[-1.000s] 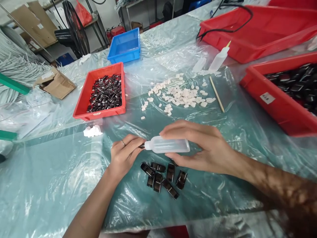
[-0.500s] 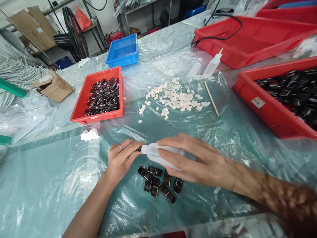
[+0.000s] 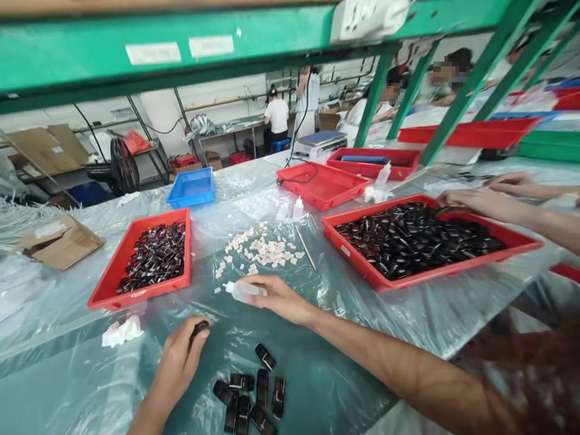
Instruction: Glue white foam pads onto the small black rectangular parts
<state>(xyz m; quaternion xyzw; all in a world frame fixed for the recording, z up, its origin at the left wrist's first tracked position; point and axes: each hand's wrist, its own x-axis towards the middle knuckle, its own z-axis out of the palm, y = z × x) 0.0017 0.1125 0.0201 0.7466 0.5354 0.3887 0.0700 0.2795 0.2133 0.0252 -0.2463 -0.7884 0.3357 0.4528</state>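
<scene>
My left hand [image 3: 180,349] is closed on a small glossy black plastic piece [image 3: 199,328], pinched between thumb and fingers above the sheeted table. My right hand [image 3: 278,297] grips a translucent squeeze bottle [image 3: 244,292] lying sideways, its nozzle pointing left and apart from the black piece. Several more black pieces [image 3: 261,386] lie loosely grouped on the table below and between my hands. Just beyond the bottle is a scatter of small white pieces [image 3: 272,251]. A thin wooden stick [image 3: 306,248] rests to their right.
A red tray [image 3: 140,294] of small dark parts stands left; a larger red tray [image 3: 389,283] of black pieces stands right, with a co-worker's hands [image 3: 466,199] at it. Crumpled white tissue [image 3: 122,332] lies left. A green beam [image 3: 281,36] crosses above.
The view has tilted up and swung right. My right hand has drawn the bottle away from the black piece in my left hand, and the two hands are now apart.
</scene>
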